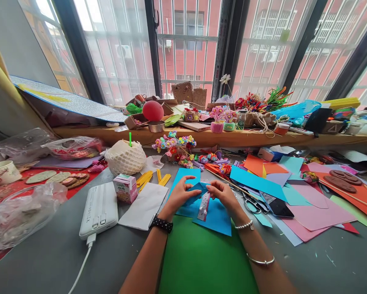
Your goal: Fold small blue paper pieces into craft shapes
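Note:
My left hand [183, 192] is closed around a folded piece of blue paper [194, 197], thumb on top. The fingertips of my right hand [222, 193] pinch the same piece at its right corner. Under both hands lie flat blue sheets [215, 220], with a small patterned ruler [203, 207] resting on them. They overlap a green board [206, 257] at the near side. How the paper is folded is partly hidden by my fingers.
Left stand a white power bank [99, 208] with a cable, a small pink carton [125, 188] and a white napkin [144, 205]. To the right lie scissors [253, 205], a phone [276, 204] and coloured paper [319, 212]. Crocheted flowers [174, 146] stand ahead, below a crowded windowsill [183, 136].

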A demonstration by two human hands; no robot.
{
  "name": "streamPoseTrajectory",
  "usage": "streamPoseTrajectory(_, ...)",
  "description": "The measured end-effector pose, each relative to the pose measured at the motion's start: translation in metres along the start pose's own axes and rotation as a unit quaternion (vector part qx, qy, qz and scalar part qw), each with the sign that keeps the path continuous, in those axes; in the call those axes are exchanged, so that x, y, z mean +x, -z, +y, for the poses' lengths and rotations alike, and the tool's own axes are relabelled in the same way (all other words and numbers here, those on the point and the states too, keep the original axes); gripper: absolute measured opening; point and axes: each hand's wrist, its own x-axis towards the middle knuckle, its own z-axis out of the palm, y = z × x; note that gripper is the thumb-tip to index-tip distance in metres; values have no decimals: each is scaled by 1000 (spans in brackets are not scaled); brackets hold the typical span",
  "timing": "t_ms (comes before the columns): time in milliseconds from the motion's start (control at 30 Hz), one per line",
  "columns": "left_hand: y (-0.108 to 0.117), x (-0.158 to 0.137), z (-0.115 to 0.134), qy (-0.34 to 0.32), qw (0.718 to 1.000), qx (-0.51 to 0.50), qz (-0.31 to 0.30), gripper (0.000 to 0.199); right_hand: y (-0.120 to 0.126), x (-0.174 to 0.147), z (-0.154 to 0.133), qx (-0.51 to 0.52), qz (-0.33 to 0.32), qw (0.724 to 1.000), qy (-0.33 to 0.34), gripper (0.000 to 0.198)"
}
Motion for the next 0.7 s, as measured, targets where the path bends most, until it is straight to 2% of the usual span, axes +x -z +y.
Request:
streamPoseTrajectory(133, 1, -1, 0, -1, 1000, 12, -14, 57, -1, -2, -2, 3, -35, 999, -11, 31)
streamPoseTrajectory(367, 7, 4, -7, 25, 999, -44, 18, 35, 0, -1, 0, 34, -5, 999, -29, 25)
streamPoseTrajectory(467, 7, 4, -7, 25, 998, -46, 23, 28, 1, -1, -1, 47, -39, 998, -30, 29)
streamPoseTrajectory(567, 6, 3, -5, 18, 999, -43, 23, 25, 2, -2, -2, 47, -58, 997, -16, 31)
streamPoseTrajectory(700, 7, 2, -3, 21, 998, -60, 17, 25, 3, -2, -1, 50, -37, 998, -8, 26)
